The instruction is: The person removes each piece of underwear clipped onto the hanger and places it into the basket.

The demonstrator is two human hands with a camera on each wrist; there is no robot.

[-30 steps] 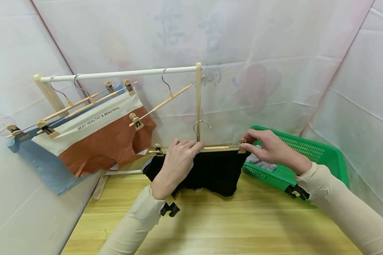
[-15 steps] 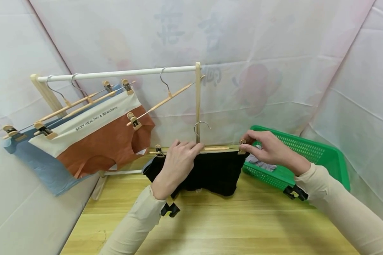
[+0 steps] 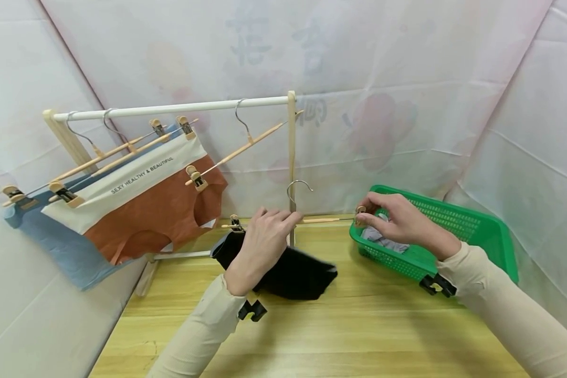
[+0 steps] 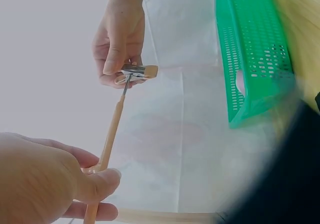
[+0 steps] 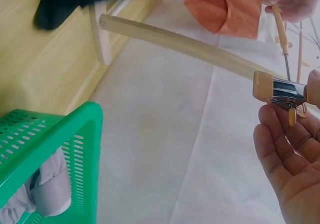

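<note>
My left hand (image 3: 262,249) grips the middle of a clip hanger, its fingers and thumb closed round the wooden bar (image 4: 112,134). The hanger's metal hook (image 3: 300,182) rises above that hand. With the thumb and fingers of my right hand (image 3: 399,218) I pinch the clip (image 5: 282,87) at the hanger's right end; no cloth is in it. A black garment (image 3: 298,274) hangs by one side from the left clip (image 3: 236,223), and its other side droops under the bar. Part of it is hidden behind my left hand.
A rack (image 3: 170,108) at the back left carries an orange-and-white garment (image 3: 156,210), a blue garment (image 3: 71,252) and a bare clip hanger (image 3: 250,144). At the right stands a green basket (image 3: 505,247) with grey cloth (image 3: 382,240) inside. Below is a wooden table (image 3: 312,336).
The right side of the black garment has come out of the right clip and dropped down to the left. Both hands have stayed nearly in place.
</note>
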